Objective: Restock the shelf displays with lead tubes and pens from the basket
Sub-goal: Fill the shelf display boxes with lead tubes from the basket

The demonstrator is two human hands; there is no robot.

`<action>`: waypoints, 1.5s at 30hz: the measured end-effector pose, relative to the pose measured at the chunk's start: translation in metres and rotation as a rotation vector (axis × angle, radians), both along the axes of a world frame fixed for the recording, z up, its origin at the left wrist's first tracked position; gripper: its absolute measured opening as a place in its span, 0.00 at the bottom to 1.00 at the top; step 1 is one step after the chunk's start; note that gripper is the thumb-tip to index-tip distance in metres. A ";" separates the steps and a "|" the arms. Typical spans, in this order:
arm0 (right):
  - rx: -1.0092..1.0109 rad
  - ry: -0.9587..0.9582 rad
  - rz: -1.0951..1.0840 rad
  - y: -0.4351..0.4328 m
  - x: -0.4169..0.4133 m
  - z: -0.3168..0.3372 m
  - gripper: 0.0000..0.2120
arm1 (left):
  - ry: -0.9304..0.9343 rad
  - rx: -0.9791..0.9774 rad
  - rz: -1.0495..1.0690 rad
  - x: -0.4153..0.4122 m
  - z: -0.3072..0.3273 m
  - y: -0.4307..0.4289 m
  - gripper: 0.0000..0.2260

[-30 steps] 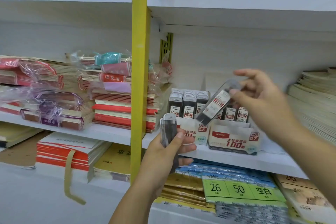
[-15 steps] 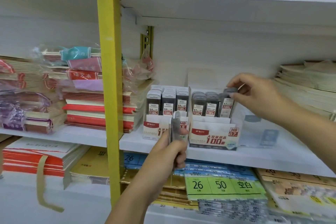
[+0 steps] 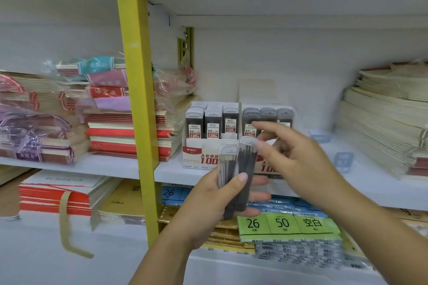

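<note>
My left hand [image 3: 208, 201] grips two dark, clear-capped lead tubes [image 3: 234, 178] upright in front of the shelf. My right hand [image 3: 298, 162] hovers just right of them, fingers apart, its thumb tip touching the cap of the right-hand tube. Behind the hands, two white display boxes stand on the white shelf [image 3: 361, 183]. The left box [image 3: 199, 157] holds rows of 0.5 lead tubes [image 3: 212, 122]. The right box, partly hidden by my hands, holds a row of 0.7 lead tubes [image 3: 268, 114]. No basket or pens are in view.
A yellow upright post [image 3: 136, 99] stands left of the boxes. Stacked red and wrapped notebooks [image 3: 125, 134] fill the shelf beyond it. Beige paper stacks [image 3: 382, 134] lie at the right. Packs with a green label [image 3: 287, 223] sit on the lower shelf.
My right hand set one tube into the right box, then drew back empty to the tubes in my left hand. My left hand rose slightly.
</note>
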State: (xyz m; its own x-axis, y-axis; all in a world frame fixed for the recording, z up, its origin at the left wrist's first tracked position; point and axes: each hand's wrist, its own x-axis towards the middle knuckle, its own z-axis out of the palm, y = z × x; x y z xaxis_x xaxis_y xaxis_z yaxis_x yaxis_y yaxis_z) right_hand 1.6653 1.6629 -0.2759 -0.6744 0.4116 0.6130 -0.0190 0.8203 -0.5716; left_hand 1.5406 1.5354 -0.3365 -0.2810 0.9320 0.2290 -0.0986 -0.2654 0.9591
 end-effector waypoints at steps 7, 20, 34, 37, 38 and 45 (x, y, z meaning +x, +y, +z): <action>-0.448 0.088 0.303 -0.003 0.002 -0.007 0.10 | 0.014 -0.049 0.048 -0.001 -0.006 -0.005 0.19; -0.591 0.117 0.218 0.003 0.017 -0.011 0.08 | 0.096 -0.075 0.318 0.002 -0.009 -0.001 0.09; 0.041 0.273 -0.018 0.009 -0.021 0.054 0.13 | 0.056 0.006 0.530 -0.018 -0.002 -0.005 0.08; 0.279 0.135 -0.088 0.011 -0.048 0.067 0.13 | 0.007 0.040 0.530 -0.027 -0.004 -0.008 0.08; 0.358 0.060 -0.119 0.012 -0.056 0.069 0.13 | 0.015 0.035 0.524 -0.029 -0.004 -0.009 0.10; 0.357 -0.232 -0.171 0.031 -0.086 0.062 0.06 | 0.001 -0.024 0.463 -0.035 -0.003 -0.009 0.09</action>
